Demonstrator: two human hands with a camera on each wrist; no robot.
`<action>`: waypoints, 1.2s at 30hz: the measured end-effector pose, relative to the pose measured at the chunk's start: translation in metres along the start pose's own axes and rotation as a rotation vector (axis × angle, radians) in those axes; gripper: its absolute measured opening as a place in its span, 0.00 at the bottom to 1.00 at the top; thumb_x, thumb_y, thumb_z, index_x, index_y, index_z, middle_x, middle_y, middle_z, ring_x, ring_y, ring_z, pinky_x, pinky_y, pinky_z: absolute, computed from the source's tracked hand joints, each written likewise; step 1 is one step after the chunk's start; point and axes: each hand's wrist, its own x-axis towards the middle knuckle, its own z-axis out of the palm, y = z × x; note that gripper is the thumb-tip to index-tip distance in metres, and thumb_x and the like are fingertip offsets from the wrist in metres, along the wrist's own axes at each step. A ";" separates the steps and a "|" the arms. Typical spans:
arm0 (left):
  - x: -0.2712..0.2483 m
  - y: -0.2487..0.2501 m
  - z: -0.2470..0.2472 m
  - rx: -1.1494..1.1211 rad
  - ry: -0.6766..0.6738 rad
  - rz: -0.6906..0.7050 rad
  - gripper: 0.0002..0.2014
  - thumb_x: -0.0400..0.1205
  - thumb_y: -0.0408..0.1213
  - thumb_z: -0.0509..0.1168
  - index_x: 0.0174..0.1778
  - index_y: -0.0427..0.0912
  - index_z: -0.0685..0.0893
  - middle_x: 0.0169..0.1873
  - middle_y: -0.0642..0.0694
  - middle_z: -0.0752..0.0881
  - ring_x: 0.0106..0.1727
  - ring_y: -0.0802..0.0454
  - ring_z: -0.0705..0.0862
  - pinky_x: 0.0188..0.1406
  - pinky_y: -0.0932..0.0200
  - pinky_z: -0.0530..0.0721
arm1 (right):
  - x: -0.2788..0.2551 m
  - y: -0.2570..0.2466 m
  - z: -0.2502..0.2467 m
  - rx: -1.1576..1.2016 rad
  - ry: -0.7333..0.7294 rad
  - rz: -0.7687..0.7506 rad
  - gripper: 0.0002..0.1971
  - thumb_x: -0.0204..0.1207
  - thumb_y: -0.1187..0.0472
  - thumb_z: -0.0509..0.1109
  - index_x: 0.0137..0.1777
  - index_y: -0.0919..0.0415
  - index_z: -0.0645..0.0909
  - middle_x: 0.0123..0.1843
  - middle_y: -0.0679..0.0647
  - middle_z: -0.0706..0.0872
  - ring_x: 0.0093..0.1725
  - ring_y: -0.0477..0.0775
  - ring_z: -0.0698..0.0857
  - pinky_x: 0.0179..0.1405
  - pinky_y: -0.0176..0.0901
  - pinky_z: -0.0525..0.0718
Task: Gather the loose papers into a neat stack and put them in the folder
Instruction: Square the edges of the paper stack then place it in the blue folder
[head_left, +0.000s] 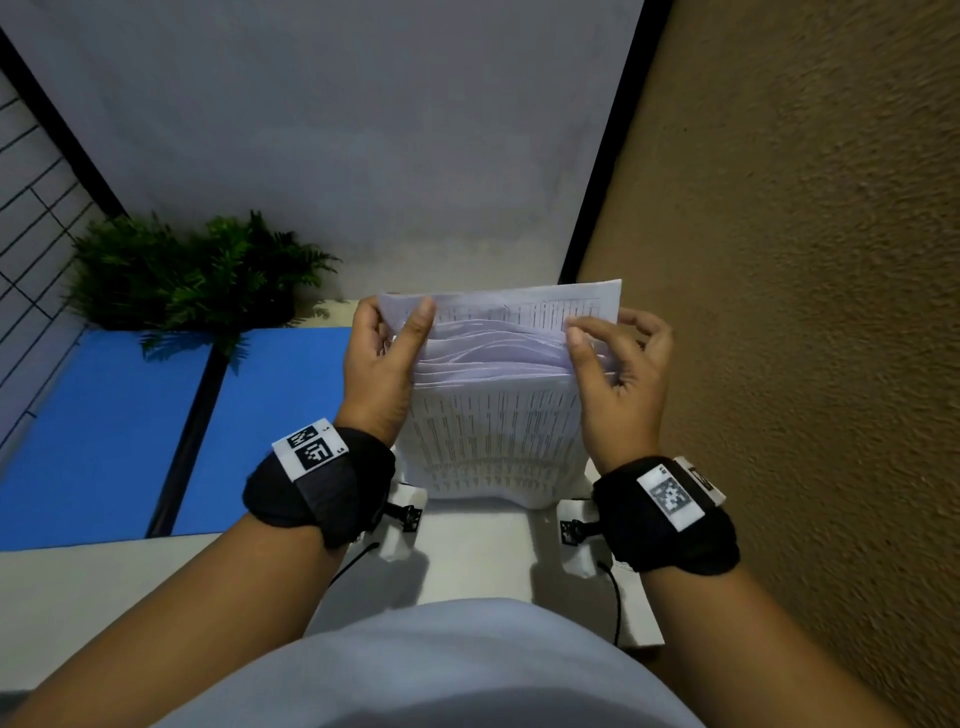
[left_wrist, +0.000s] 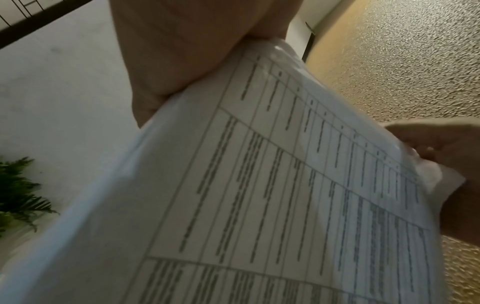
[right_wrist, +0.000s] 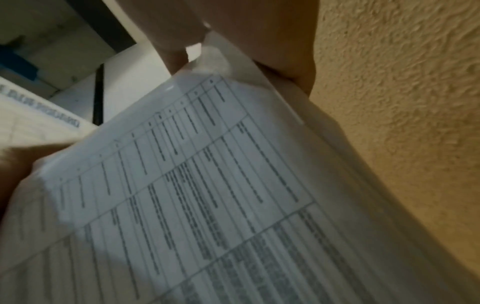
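A bundle of white printed papers (head_left: 496, 415) with table lines stands upright on its lower edge on the white table (head_left: 467, 551), its top edges fanned and uneven. My left hand (head_left: 387, 358) grips the bundle's left top side, thumb in front. My right hand (head_left: 610, 364) pinches the right top corner, thumb in front. The left wrist view shows the printed papers (left_wrist: 259, 185) close up under my left hand (left_wrist: 182, 51). The right wrist view shows the same papers (right_wrist: 207, 195) held by my right hand (right_wrist: 246, 37). A blue folder (head_left: 130, 431) lies open flat to the left.
A green fern plant (head_left: 192, 275) stands at the back left, overhanging the folder. A rough tan wall (head_left: 805, 312) runs close along the right. A white panel (head_left: 363, 156) closes the back. Another printed sheet (right_wrist: 39, 127) appears at the left of the right wrist view.
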 end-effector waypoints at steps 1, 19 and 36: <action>0.001 0.000 0.000 0.013 0.020 -0.001 0.18 0.72 0.59 0.71 0.50 0.53 0.80 0.49 0.47 0.89 0.51 0.50 0.89 0.50 0.53 0.86 | 0.000 0.000 0.000 0.012 0.006 0.029 0.04 0.75 0.54 0.73 0.49 0.46 0.86 0.67 0.52 0.70 0.65 0.40 0.74 0.63 0.44 0.83; 0.002 0.000 0.006 0.186 0.081 0.089 0.06 0.81 0.45 0.69 0.53 0.57 0.84 0.49 0.53 0.83 0.52 0.52 0.81 0.55 0.48 0.86 | 0.006 0.003 0.006 0.111 0.117 0.075 0.06 0.76 0.64 0.72 0.45 0.51 0.84 0.62 0.50 0.77 0.54 0.22 0.77 0.53 0.21 0.79; 0.003 -0.004 0.007 0.160 0.044 0.085 0.14 0.87 0.38 0.60 0.63 0.58 0.84 0.60 0.45 0.85 0.62 0.50 0.84 0.62 0.54 0.85 | 0.000 0.014 0.012 0.012 0.057 0.067 0.12 0.79 0.52 0.68 0.62 0.44 0.83 0.57 0.38 0.70 0.57 0.37 0.78 0.50 0.26 0.81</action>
